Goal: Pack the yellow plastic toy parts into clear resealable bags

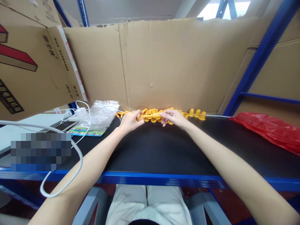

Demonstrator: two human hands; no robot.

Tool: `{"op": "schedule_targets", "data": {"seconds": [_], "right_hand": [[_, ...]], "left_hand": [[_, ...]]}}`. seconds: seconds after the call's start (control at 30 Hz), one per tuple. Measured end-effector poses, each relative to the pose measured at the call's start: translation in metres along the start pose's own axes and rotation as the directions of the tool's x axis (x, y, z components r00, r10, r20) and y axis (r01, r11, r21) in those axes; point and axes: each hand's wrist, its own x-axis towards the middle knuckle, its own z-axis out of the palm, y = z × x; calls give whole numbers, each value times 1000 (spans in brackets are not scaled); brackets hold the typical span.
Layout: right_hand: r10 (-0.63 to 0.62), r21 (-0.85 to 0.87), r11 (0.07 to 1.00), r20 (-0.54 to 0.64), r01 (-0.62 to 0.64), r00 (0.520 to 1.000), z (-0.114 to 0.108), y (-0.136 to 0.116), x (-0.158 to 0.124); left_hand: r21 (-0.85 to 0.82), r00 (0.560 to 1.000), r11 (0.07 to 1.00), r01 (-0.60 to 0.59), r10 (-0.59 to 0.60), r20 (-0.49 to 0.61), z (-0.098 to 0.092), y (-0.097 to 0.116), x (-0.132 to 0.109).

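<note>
1. Pinching noted at both ends of a yellow rod [153,115]: left hand [131,121] on one end, right hand [173,118] on the other.
2. Left hand: fingers curled, thumb closed against them around the rod's rounded end. Back of the hand faces up.
3. Right hand: thumb and forefinger meet at the rod's right end; the other fingers hang loosely below, slightly parted.
4. Rod position: roughly level, near the far edge of the black table [159,150], in front of a pile [151,110] of yellow parts. Cannot tell whether the rod is one piece or several joined.
5. Pile: lies along the foot of the cardboard [175,62], partly hidden by the hands; single parts hard to make out.
6. Right of the pile: three yellow cups [198,113] standing rim down, side by side.
7. Left of the left hand: clear wrap [103,112] over a bright packet [90,131]; just beside these, a white charger [81,114].
8. White cable [81,159] loops across the left forearm in view.
9. Far right: crumpled red bag [267,129], well apart from the right hand, near a blue post [257,56].
</note>
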Motion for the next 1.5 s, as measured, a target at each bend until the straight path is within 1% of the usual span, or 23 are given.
{"op": "schedule_targets", "data": {"seconds": [0.1,0.2,0.23,0.27,0.3,0.33,0.37,0.4,0.47,0.5,0.57,0.63,0.73,0.83,0.97,1.13,1.23,1.33,1.4,1.5], "right_hand": [[8,0,1000,2,-8,1000,1,3,2],[-1,-61,998,-5,1,1000,1,8,4],[-38,-112,993,-25,35,999,1,10,5],[-105,-187,978,-51,93,993,1,12,5],[-198,-287,943,-68,171,978,1,13,5],[-306,-404,879,-71,253,949,2,14,4],[-411,-525,786,-48,327,910,2,15,4],[-496,-631,674,-2,384,868,2,15,3],[-595,-772,456,104,442,797,3,16,2],[-618,-813,371,144,449,773,4,16,2],[-645,-853,259,196,453,738,5,17,2],[-669,-861,208,221,464,710,7,17,2],[-698,-857,198,217,476,682,9,18,3],[-707,-867,187,208,463,676,10,19,3],[-707,-862,144,254,486,661,9,21,4],[-684,-847,165,271,506,677,8,19,3],[-667,-822,213,273,529,693,8,18,3],[-647,-785,288,263,549,716,7,17,3],[-624,-758,354,244,548,742,7,15,2],[-562,-717,468,209,516,800,7,11,-1]], "left_hand": [[15,1000,1000,-4,4,3,0,-1,0],[24,1000,1000,4,-4,10,-1,-3,1],[26,1000,1000,12,-13,13,-1,-3,2],[27,1000,999,22,-23,18,-1,-4,2],[28,999,999,32,-33,25,-1,-4,2],[27,999,999,40,-41,34,-1,-4,2],[24,998,999,44,-45,43,-1,-4,2],[17,998,999,46,-47,51,0,-4,2],[0,997,999,42,-42,63,0,-3,2],[-6,997,999,38,-38,65,1,-3,2],[-12,998,1000,28,-27,63,1,-1,3],[-13,998,1000,21,-20,55,1,0,2],[-19,999,1000,12,-11,41,0,3,2],[-30,999,999,18,-17,37,1,4,2],[-55,998,998,35,-32,50,3,3,2],[-87,999,996,26,-22,48,5,1,3],[-93,999,995,23,-19,47,4,2,3],[-85,998,996,28,-24,50,3,3,3],[-75,999,997,24,-20,48,2,4,3],[-60,999,998,-2,4,36,0,5,3]]}}
